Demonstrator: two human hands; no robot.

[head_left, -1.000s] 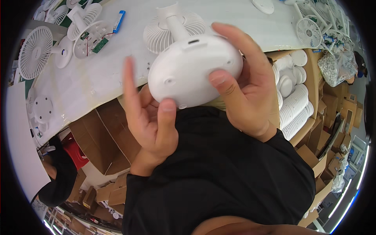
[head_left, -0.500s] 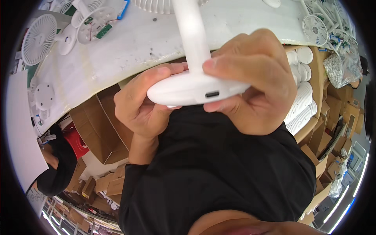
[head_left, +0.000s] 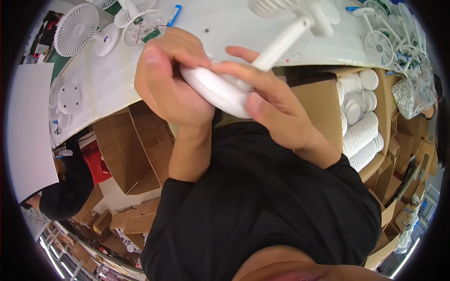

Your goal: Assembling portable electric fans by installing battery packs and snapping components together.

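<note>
Both hands grip one white fan base [head_left: 220, 91], held up close over the near edge of the white worktop [head_left: 108, 79]. The left hand [head_left: 171, 79] is curled over the base's left end, fingers folded across its top. The right hand [head_left: 269, 105] clasps the right end, thumb pressed on the lower rim and index finger laid along the upper face. From the base a white stem [head_left: 281, 42] rises toward the upper right to the fan head [head_left: 295, 7], which is partly cut off by the frame edge. On the worktop to the far left stand a finished white fan [head_left: 77, 29] and an open base with a green circuit board [head_left: 143, 28]; a blue pen [head_left: 174, 14] lies just beside it. More white fans [head_left: 379, 44] crowd the worktop's right end. Below the worktop, an open brown box [head_left: 133, 145] sits to the left, and a box at right holds stacked white discs [head_left: 363, 136]. The black shirt [head_left: 262, 201] fills the lower middle.
</note>
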